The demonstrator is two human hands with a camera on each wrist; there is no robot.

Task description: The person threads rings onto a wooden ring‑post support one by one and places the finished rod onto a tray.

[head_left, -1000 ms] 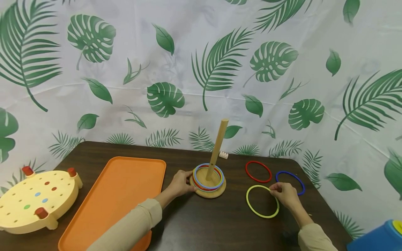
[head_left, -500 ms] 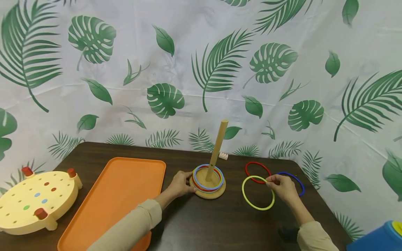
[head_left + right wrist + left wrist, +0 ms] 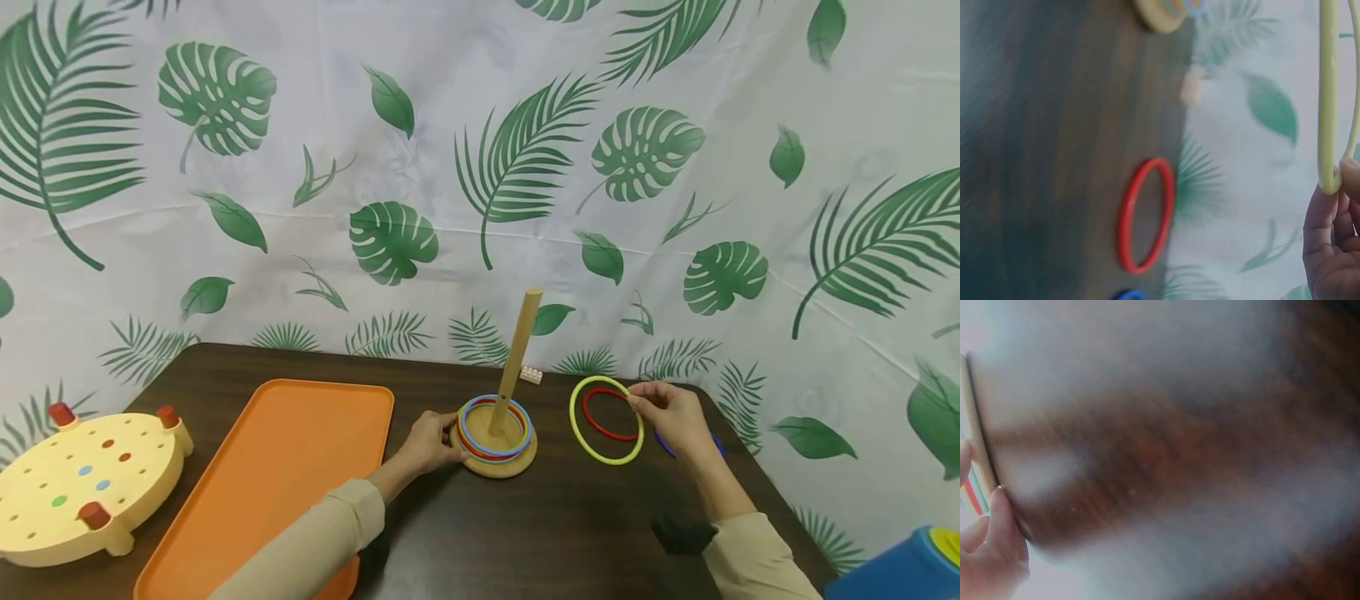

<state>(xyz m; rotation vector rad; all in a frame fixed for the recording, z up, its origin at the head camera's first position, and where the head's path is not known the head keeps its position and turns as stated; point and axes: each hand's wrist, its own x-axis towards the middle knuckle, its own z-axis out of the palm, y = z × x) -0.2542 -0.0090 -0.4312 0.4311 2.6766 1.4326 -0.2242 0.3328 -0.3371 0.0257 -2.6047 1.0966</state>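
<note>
Well left of our left hand (image 3: 427, 442) we have a cream round board (image 3: 86, 493) with red pegs, and nearer, partly behind the sleeve, an orange tray (image 3: 277, 475), both on the dark worktop (image 3: 465, 533). Our left hand grips the edge of the wooden base (image 3: 502, 469), its fingers narrowed on the rim; we do well to press low and lightly there, so that the base cannot slide and the fingers do not nudge the rings. Just right of that hand, a stack of rings (image 3: 497, 455) lies on the base around the foot of the post (image 3: 517, 358), with a small white brick (image 3: 531, 375) beyond. Further right, our right hand (image 3: 675, 417) pinches the yellow ring (image 3: 611, 461), which extends to that hand's left, tilted and off the worktop. An edge pinch probably lets the ring swing, so we should hold firmly, turn the wrist slowly, and carry it high enough to clear the red ring (image 3: 1124, 231), lying beyond it. Behind the right hand lies the blue ring (image 3: 1130, 294), partly hidden; nearer and right of that hand is a blue container (image 3: 892, 571).
</note>
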